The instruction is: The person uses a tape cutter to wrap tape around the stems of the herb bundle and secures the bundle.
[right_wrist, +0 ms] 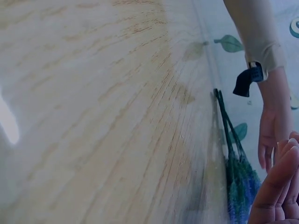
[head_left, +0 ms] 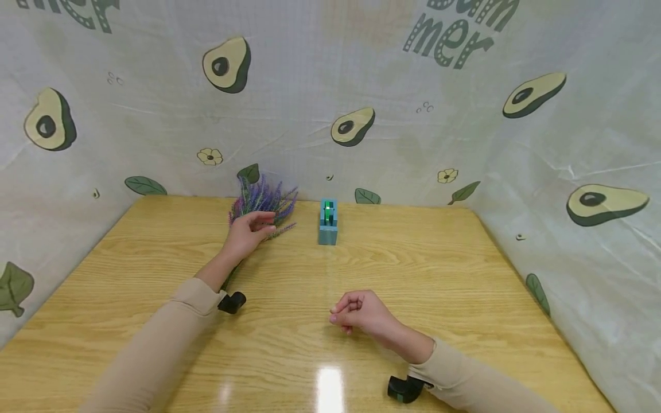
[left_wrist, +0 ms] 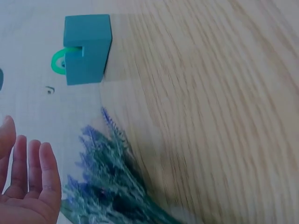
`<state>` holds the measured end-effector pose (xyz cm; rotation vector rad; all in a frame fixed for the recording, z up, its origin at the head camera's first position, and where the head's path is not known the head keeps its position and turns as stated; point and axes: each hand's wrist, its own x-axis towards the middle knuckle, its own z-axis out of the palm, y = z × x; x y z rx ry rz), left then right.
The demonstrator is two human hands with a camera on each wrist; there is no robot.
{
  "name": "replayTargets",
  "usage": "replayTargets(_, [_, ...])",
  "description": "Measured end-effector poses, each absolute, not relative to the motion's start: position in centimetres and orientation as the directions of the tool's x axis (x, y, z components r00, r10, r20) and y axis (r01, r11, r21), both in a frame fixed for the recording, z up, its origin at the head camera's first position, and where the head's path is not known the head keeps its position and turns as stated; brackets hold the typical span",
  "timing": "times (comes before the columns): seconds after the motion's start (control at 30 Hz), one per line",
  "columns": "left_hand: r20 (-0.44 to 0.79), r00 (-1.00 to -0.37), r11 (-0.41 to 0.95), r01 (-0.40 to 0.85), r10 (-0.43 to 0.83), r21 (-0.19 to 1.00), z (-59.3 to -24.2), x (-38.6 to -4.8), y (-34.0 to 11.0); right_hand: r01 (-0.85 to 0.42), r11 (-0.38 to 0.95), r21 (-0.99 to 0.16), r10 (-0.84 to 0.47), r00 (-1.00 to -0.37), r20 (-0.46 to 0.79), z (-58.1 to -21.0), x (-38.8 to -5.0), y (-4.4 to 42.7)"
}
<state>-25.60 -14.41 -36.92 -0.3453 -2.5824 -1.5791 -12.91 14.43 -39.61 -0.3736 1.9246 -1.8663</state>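
Observation:
A bunch of artificial lavender (head_left: 263,198) with purple tips and green stems lies at the back left of the wooden table. Over it hovers my left hand (head_left: 244,234), thumb and fingers apart with nothing between them. In the left wrist view that hand (left_wrist: 30,186) is beside the lavender (left_wrist: 110,182), its fingers gently bent. My right hand (head_left: 365,312) is above the middle of the table, loosely curled, with thumb and fingertips close together and no object visible in it. A blue-teal tape dispenser (head_left: 328,235) with a green roll stands to the right of the lavender.
A pale curtain (head_left: 289,115) printed with avocados, leaves and flowers rises behind the table (head_left: 439,258) and on both sides. Dark wrist cameras hang below both beige sleeves (head_left: 181,327). Light reflects off the table's front part.

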Motion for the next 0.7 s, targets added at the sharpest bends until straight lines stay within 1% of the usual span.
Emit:
replayTargets(0.1, [0.215,-0.968,0.463,0.252,0.132,0.85,-36.7,-25.0,-15.5,0.093,0.056,-0.994,-0.478,-0.871,-0.109,-39.6,-12.9,14.5])
replayTargets(0.43, [0.174,-0.981,0.54,0.193,0.088,0.819,-36.9,-22.8,-19.0,0.105,0.062,-0.992,-0.481,-0.868,-0.122,-39.6,-12.8,14.5])
replayTargets(0.7, [0.16,-0.984,0.56,0.176,0.079,0.809,-37.3,-21.3,-21.1,0.107,0.056,-0.993,-0.483,-0.867,-0.121,-39.7,-12.9,14.5])
